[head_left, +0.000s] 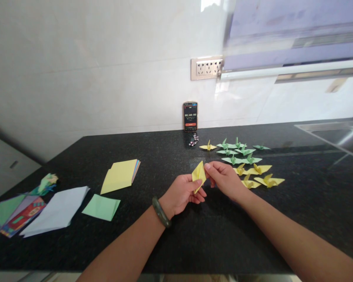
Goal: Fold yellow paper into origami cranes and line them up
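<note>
A yellow folded origami paper (199, 175), diamond-shaped with layered flaps, is held above the dark counter. My left hand (186, 192) grips its lower part, the thumb lying across the front and the other fingers behind. At the paper's right edge, the thumb and forefinger of my right hand (223, 177) pinch together; whether a flap sits between them is hard to see. Just right of that hand lie yellow paper cranes (269, 180). Behind them are several green paper cranes (233, 159), and a single yellow crane (208, 146) stands farther back.
A phone (190, 116) showing a timer leans on the wall, beaded strap (193, 140) before it. Left on the counter (129, 231) are a yellow-topped paper stack (119, 175), green sheets (101, 206), white sheets (57, 211) and a colourful packet (23, 216). A sink (341, 135) is at right.
</note>
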Demonstrator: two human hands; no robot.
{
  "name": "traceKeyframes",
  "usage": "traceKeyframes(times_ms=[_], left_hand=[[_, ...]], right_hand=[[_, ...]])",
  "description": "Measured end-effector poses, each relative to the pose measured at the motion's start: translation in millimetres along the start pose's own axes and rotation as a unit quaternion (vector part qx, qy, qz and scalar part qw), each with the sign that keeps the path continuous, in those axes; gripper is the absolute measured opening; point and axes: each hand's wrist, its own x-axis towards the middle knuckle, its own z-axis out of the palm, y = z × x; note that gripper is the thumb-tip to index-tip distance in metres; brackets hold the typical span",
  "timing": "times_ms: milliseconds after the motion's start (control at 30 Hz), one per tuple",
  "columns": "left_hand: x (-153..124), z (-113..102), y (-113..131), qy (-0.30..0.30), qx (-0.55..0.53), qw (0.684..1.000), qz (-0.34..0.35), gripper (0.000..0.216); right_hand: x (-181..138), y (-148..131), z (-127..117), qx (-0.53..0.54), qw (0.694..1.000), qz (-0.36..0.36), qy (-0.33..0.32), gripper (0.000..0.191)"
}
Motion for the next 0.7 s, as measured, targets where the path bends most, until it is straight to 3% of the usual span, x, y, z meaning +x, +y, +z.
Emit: traceKeyframes(times_ms=[167, 433, 633, 700], left_hand=[[-1, 2, -1, 0.014, 0.014, 0.999, 0.028, 0.020], [-2, 7, 1, 0.018, 0.048, 0.998, 0.041, 0.021], [2, 3, -2, 0.174, 0.086, 0.965, 0.178, 0.042], [2, 2, -2, 0.188, 0.089, 0.956, 0.205, 0.044]], right_hand=[[-2, -1, 7, 0.078, 0.996, 0.043, -0.019, 0.027], [-2, 3, 11, 0.146, 0.989, 0.018, -0.018, 0.021], [1, 0, 6, 0.127, 0.991, 0.035, 0.014, 0.023], [0, -1, 4, 0.120, 0.992, 0.041, 0.002, 0.024]])
